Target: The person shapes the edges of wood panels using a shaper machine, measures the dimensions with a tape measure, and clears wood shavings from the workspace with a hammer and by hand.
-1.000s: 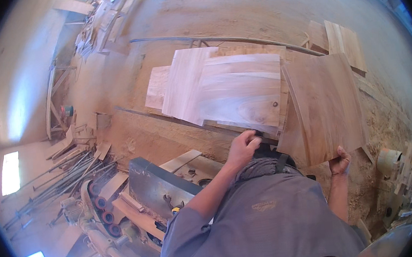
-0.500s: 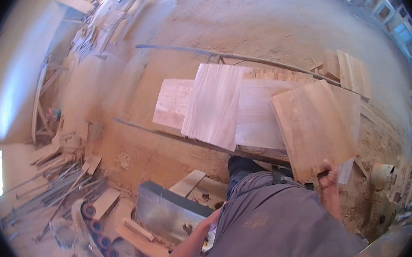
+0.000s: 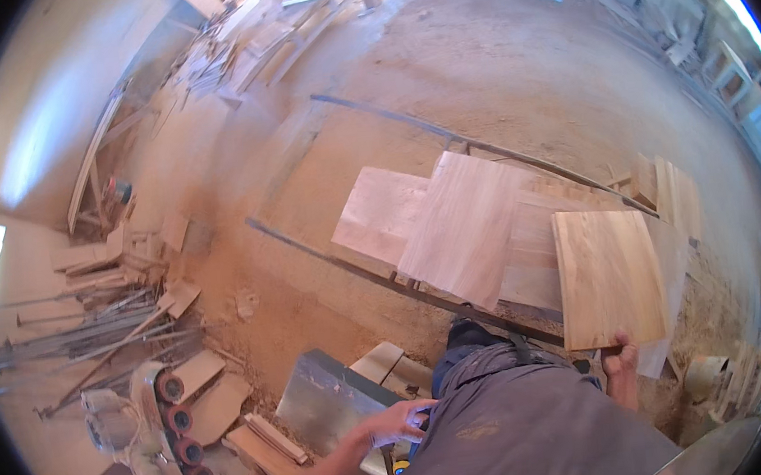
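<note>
A light brown wooden panel (image 3: 612, 271) with visible grain is tilted up over the other boards. My right hand (image 3: 620, 359) is closed on its near edge, fingers wrapped over the rim. Beside my waist, my left hand (image 3: 400, 422) touches or nearly touches the grey shirt, fingers loosely bent and apart, with nothing visible in them. Just below it shows a small yellow and blue object (image 3: 401, 466), mostly hidden. Left of the held panel, a pinkish wooden panel (image 3: 465, 225) and a paler panel (image 3: 380, 213) lie across a metal rail frame (image 3: 361, 273).
A grey metal machine box (image 3: 327, 400) stands near my left arm, beside a machine with a row of round reddish rollers (image 3: 178, 421). Metal bars and offcuts (image 3: 99, 325) are piled at left. More wooden boards (image 3: 676, 198) stand beyond the frame at right.
The held panel has turned and now sits more squarely before me, its far edge lower. My left hand has come out from the waist, showing more fingers. The whole view has shifted.
</note>
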`<action>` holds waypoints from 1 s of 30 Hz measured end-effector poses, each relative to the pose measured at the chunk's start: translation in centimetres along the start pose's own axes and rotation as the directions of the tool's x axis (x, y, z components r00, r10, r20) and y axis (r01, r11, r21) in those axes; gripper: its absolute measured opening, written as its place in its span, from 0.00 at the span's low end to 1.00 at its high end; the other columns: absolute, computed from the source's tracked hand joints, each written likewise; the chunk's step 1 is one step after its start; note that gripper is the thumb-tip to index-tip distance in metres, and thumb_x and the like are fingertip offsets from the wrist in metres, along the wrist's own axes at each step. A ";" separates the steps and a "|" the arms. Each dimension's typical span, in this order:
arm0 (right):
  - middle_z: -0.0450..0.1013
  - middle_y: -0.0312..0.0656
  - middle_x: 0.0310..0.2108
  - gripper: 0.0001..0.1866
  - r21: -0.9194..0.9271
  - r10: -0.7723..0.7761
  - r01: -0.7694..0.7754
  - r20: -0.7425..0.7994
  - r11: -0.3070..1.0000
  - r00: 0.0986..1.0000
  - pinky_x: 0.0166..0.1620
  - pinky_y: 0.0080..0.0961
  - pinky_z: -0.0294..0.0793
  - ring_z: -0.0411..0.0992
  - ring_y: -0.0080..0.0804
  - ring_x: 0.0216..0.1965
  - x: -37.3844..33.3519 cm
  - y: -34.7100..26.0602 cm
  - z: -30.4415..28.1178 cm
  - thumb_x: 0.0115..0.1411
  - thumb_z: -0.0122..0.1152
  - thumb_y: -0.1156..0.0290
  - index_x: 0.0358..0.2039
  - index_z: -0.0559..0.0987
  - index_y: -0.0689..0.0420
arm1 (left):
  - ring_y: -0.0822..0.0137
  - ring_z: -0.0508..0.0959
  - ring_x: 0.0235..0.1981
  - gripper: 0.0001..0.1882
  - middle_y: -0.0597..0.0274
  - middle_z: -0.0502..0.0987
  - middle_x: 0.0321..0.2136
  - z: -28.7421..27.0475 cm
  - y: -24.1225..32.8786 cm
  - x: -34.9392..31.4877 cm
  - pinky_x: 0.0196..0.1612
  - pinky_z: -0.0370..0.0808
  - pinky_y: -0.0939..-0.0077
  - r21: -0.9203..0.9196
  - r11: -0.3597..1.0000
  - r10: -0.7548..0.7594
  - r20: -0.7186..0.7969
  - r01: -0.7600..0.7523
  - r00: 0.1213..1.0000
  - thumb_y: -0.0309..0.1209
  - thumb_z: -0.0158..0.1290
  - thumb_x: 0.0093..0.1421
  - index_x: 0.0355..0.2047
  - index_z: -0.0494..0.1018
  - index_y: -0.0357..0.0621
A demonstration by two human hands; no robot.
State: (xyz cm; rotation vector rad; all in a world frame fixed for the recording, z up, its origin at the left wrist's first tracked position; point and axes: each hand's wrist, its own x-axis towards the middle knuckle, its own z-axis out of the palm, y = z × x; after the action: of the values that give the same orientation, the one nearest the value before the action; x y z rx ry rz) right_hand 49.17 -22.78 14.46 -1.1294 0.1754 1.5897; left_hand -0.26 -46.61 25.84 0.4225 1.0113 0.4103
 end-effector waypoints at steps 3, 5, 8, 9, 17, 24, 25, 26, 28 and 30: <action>0.74 0.45 0.58 0.32 0.037 -0.028 0.032 -0.092 0.999 0.995 0.58 0.59 0.74 0.73 0.49 0.56 0.3 0.4 1.1 0.56 0.60 0.81 0.63 0.71 0.52 | 0.66 0.72 0.59 0.47 0.55 0.75 0.58 2.1 -2.1 0.9 0.63 0.64 0.72 0.099 0.980 0.182 -0.103 -0.172 0.978 0.17 0.59 0.49 0.71 0.56 0.38; 0.74 0.44 0.56 0.30 0.020 -0.014 0.015 -0.076 1.000 0.997 0.58 0.56 0.75 0.74 0.49 0.55 0.4 0.3 1.5 0.57 0.60 0.80 0.62 0.71 0.54 | 0.67 0.72 0.57 0.48 0.57 0.76 0.57 3.6 -4.5 1.4 0.62 0.65 0.74 0.005 0.968 0.248 -0.145 -0.250 0.958 0.16 0.58 0.48 0.71 0.56 0.38; 0.75 0.44 0.55 0.29 0.031 -0.001 0.001 -0.009 1.000 1.000 0.59 0.53 0.76 0.74 0.48 0.55 2.0 -0.7 0.7 0.57 0.60 0.80 0.61 0.72 0.55 | 0.71 0.73 0.52 0.49 0.61 0.77 0.53 5.8 -5.3 1.3 0.57 0.67 0.78 -0.235 0.940 0.219 -0.148 -0.249 0.964 0.16 0.58 0.46 0.71 0.56 0.37; 0.75 0.44 0.54 0.28 0.026 0.019 -0.018 -0.011 0.999 1.000 0.59 0.53 0.77 0.75 0.48 0.54 1.4 -1.2 1.2 0.57 0.60 0.80 0.61 0.72 0.55 | 0.73 0.74 0.49 0.49 0.62 0.78 0.50 7.5 -4.1 0.0 0.54 0.69 0.80 -0.261 0.934 0.202 -0.173 -0.243 0.964 0.17 0.58 0.45 0.71 0.56 0.37; 0.73 0.46 0.57 0.30 -0.167 0.168 -0.147 0.121 0.975 0.978 0.60 0.56 0.74 0.73 0.48 0.57 6.7 -2.9 -2.5 0.58 0.61 0.79 0.63 0.70 0.55 | 0.80 0.65 0.19 0.35 0.74 0.64 0.16 15.0 1.5 1.7 0.24 0.64 0.82 0.282 0.912 0.409 -0.690 -0.298 0.597 0.21 0.57 0.46 0.59 0.71 0.31; 0.71 0.49 0.60 0.33 -0.271 0.308 -0.246 0.217 0.930 0.926 0.62 0.58 0.71 0.69 0.51 0.60 3.5 1.9 3.1 0.57 0.63 0.77 0.65 0.67 0.58 | 0.81 0.65 0.21 0.32 0.74 0.65 0.17 14.9 7.7 4.8 0.26 0.63 0.82 0.437 0.754 0.657 -0.483 -0.492 0.579 0.20 0.57 0.49 0.58 0.73 0.37; 0.71 0.49 0.60 0.33 -0.297 0.332 -0.262 0.216 0.918 0.918 0.62 0.57 0.72 0.69 0.51 0.60 3.1 2.7 3.9 0.57 0.63 0.77 0.64 0.67 0.59 | 0.81 0.65 0.22 0.31 0.73 0.66 0.18 14.1 8.0 4.5 0.26 0.63 0.82 0.445 0.751 0.660 -0.475 -0.488 0.582 0.20 0.57 0.50 0.59 0.73 0.38; 0.71 0.49 0.59 0.32 -0.307 0.347 -0.272 0.221 0.912 0.912 0.61 0.56 0.72 0.70 0.51 0.60 3.2 3.9 4.4 0.57 0.62 0.77 0.63 0.68 0.59 | 0.81 0.66 0.22 0.31 0.72 0.67 0.18 13.1 8.3 4.0 0.27 0.64 0.82 0.452 0.750 0.660 -0.466 -0.483 0.589 0.20 0.57 0.51 0.59 0.73 0.38; 0.72 0.48 0.58 0.31 -0.305 0.315 -0.237 0.241 0.922 0.918 0.60 0.54 0.73 0.70 0.49 0.59 3.7 5.5 5.2 0.56 0.62 0.77 0.62 0.69 0.60 | 0.80 0.67 0.25 0.31 0.70 0.69 0.22 10.2 9.9 2.2 0.28 0.65 0.80 0.436 0.777 0.621 -0.411 -0.455 0.667 0.22 0.59 0.53 0.60 0.72 0.40; 0.73 0.48 0.57 0.29 -0.323 0.294 -0.194 0.297 0.926 0.909 0.59 0.55 0.74 0.72 0.49 0.57 4.6 7.8 6.4 0.59 0.61 0.75 0.62 0.69 0.60 | 0.79 0.68 0.25 0.30 0.70 0.69 0.22 6.0 10.6 -0.7 0.29 0.66 0.79 0.587 0.730 0.621 -0.353 -0.351 0.700 0.25 0.61 0.56 0.61 0.72 0.41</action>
State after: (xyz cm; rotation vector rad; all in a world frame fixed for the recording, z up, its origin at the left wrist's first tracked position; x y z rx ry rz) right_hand 39.56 -18.43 11.12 -1.0579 -0.1559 2.0638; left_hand 3.19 -38.90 34.64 1.1075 1.5563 0.8134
